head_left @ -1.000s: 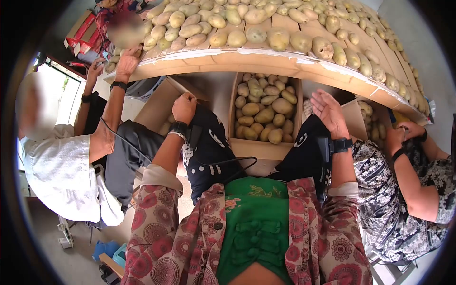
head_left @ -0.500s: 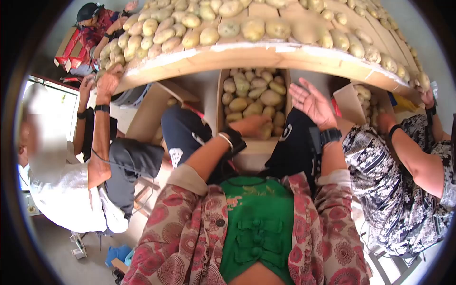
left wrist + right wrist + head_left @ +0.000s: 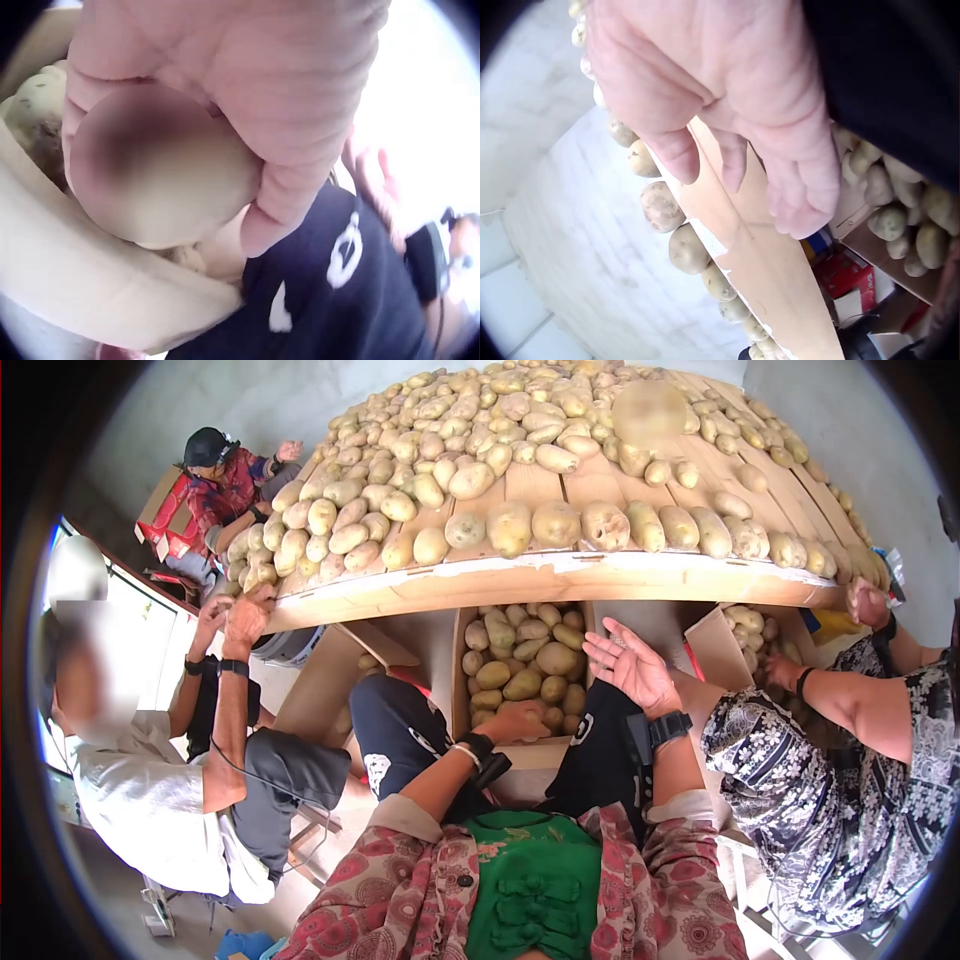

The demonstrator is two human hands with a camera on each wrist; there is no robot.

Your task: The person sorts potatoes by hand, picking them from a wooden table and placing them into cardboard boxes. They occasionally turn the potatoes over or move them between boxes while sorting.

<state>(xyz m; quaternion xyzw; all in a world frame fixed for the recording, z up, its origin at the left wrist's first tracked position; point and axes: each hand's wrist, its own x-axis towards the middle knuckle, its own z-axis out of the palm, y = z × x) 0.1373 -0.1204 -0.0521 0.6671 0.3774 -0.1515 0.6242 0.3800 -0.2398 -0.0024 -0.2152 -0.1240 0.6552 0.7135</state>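
My left hand reaches into the near end of a cardboard box filled with potatoes. In the left wrist view its fingers curl round a pale potato, partly blurred, close by the box wall. My right hand is held over my right knee, palm up with fingers spread, just right of the box. Nothing lies in it. Seen from the right wrist, its fingers overlap the wooden edge of the table.
Above the box, a slatted table bears many potatoes. Two more potato boxes stand left and right. One person sits at my left, another at my right; a third is at the far left.
My left hand has gone from beside my left knee, rightward into the box, and taken hold of a potato. My right hand stays raised and open. The head view has tilted up.
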